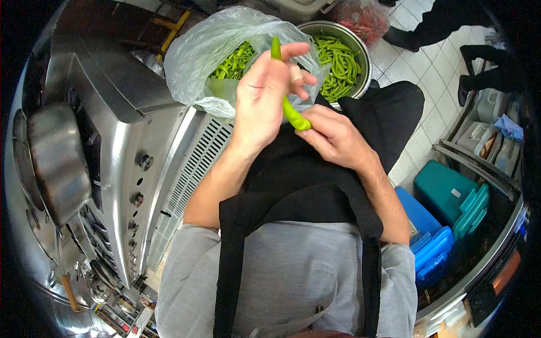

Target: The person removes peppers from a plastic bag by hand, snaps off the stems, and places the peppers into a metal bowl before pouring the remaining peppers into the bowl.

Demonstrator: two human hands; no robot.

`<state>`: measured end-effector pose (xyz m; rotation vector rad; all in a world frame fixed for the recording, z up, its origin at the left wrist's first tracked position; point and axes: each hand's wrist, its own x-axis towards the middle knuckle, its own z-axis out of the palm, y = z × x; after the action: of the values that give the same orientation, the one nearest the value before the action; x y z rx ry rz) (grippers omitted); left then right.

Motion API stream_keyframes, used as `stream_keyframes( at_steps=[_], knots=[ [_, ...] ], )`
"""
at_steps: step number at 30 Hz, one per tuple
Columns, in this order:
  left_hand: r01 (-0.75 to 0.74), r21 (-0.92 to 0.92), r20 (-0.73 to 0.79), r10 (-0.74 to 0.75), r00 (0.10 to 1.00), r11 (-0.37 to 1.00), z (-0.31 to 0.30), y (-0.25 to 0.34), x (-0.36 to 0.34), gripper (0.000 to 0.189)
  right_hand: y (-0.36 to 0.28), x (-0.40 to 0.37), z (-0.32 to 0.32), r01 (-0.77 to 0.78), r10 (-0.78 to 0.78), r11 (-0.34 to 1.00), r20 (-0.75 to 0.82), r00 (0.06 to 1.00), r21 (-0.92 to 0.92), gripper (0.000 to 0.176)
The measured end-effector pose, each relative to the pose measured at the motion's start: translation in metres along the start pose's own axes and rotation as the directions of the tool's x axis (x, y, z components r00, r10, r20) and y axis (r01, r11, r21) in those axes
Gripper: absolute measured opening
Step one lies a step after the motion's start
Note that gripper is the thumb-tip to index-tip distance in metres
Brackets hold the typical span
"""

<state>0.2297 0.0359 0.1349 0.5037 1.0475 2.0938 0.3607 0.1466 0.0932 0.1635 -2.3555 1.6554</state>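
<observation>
A long, curved green chili pepper (294,116) is held in front of my lap between both hands. My left hand (260,93) grips it along its upper length; the thin tip sticks up past the thumb, and part of the pepper is hidden by the hand. At the thick lower end, my right hand (339,139) pinches it between thumb and fingers. Beyond my hands, a clear plastic bag (194,62) stands open with green peppers (232,63) inside. Beside it, a round metal bowl (367,59) holds many more green peppers (340,63).
A steel stove (127,146) with knobs runs along the left, bearing a large pot (59,160). On the right are a green bin (442,183) and blue lidded containers (434,239). A red-filled bag (363,22) and another person's dark-clothed leg (437,25) are farther off.
</observation>
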Motion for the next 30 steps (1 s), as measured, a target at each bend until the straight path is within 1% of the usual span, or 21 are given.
stream_keyframes(
  at_steps=[1,2,3,4,6,7,8,10,11,13,16,20,22,23,25,26,28,29,30],
  knots=[
    [0.015,0.276,-0.050,-0.001,0.999,0.961,0.007,0.003,-0.003,0.033,0.001,-0.004,-0.002,-0.057,0.056,0.998,-0.046,0.997,-0.010,0.020],
    [0.041,0.528,-0.097,0.012,0.995,0.848,0.011,0.004,-0.006,0.029,0.002,-0.008,-0.004,-0.115,0.112,0.993,-0.093,0.989,-0.017,0.018],
    [0.120,0.535,-0.049,-0.111,0.993,0.836,0.004,0.007,-0.011,0.028,0.001,-0.009,-0.009,-0.138,0.135,0.990,-0.113,0.984,-0.026,0.019],
    [0.121,0.534,-0.045,-0.115,0.992,0.837,-0.001,0.007,-0.013,0.028,0.002,-0.010,-0.009,-0.142,0.137,0.990,-0.117,0.984,-0.027,0.019],
    [0.301,0.497,-0.040,-0.325,0.945,0.814,-0.007,0.010,-0.016,0.033,0.005,-0.010,-0.007,-0.129,0.122,0.991,-0.177,0.977,-0.028,0.020],
    [0.319,0.580,-0.085,-0.334,0.939,0.750,-0.006,0.015,-0.016,0.030,0.003,-0.011,-0.008,-0.174,0.169,0.984,-0.126,0.978,-0.028,0.022],
    [0.318,0.583,-0.084,-0.335,0.939,0.747,-0.008,0.012,-0.016,0.030,0.002,-0.011,-0.007,-0.172,0.167,0.985,-0.130,0.977,-0.027,0.022],
    [0.195,0.611,-0.061,-0.200,0.978,0.768,-0.014,0.005,-0.017,0.029,0.001,-0.012,-0.004,-0.182,0.180,0.983,-0.166,0.970,0.001,0.023],
    [0.194,0.612,-0.059,-0.200,0.978,0.767,-0.014,0.005,-0.017,0.029,0.002,-0.013,-0.004,-0.182,0.179,0.983,-0.168,0.969,0.001,0.023],
    [0.231,0.641,-0.053,-0.258,0.965,0.732,-0.013,0.005,-0.018,0.030,0.004,-0.014,-0.004,-0.200,0.200,0.980,-0.155,0.967,0.019,0.023],
    [0.239,0.607,-0.026,-0.282,0.959,0.758,-0.011,0.000,-0.018,0.034,0.003,-0.017,-0.003,-0.192,0.197,0.980,-0.131,0.972,0.045,0.023],
    [0.261,0.597,-0.027,-0.306,0.952,0.758,-0.011,-0.006,-0.021,0.039,0.004,-0.020,-0.002,-0.179,0.180,0.984,-0.131,0.975,0.024,0.020],
    [0.276,0.596,-0.025,-0.326,0.945,0.754,-0.009,-0.009,-0.022,0.041,0.005,-0.023,0.000,-0.210,0.215,0.976,-0.122,0.969,0.050,0.014],
    [0.278,0.594,-0.026,-0.328,0.944,0.755,-0.008,-0.010,-0.021,0.041,0.009,-0.026,0.002,-0.213,0.218,0.976,-0.120,0.969,0.050,0.014],
    [0.337,0.565,-0.016,-0.398,0.917,0.753,-0.007,-0.013,-0.017,0.040,0.015,-0.030,0.005,-0.173,0.170,0.985,-0.139,0.976,-0.011,0.008],
    [0.337,0.563,-0.016,-0.398,0.917,0.754,-0.008,-0.014,-0.014,0.040,0.015,-0.031,0.005,-0.174,0.171,0.985,-0.137,0.976,-0.012,0.008],
    [0.392,0.546,0.001,-0.468,0.884,0.741,-0.009,-0.018,-0.008,0.038,0.011,-0.031,0.004,-0.196,0.205,0.978,-0.182,0.962,0.067,0.006],
    [0.390,0.542,0.003,-0.466,0.885,0.744,-0.011,-0.022,-0.005,0.038,0.010,-0.032,0.003,-0.197,0.205,0.978,-0.180,0.962,0.063,0.006],
    [0.510,0.441,0.017,-0.575,0.818,0.738,-0.015,-0.026,0.000,0.037,0.009,-0.034,0.003,-0.187,0.195,0.981,-0.197,0.961,0.059,0.007]
  ],
)
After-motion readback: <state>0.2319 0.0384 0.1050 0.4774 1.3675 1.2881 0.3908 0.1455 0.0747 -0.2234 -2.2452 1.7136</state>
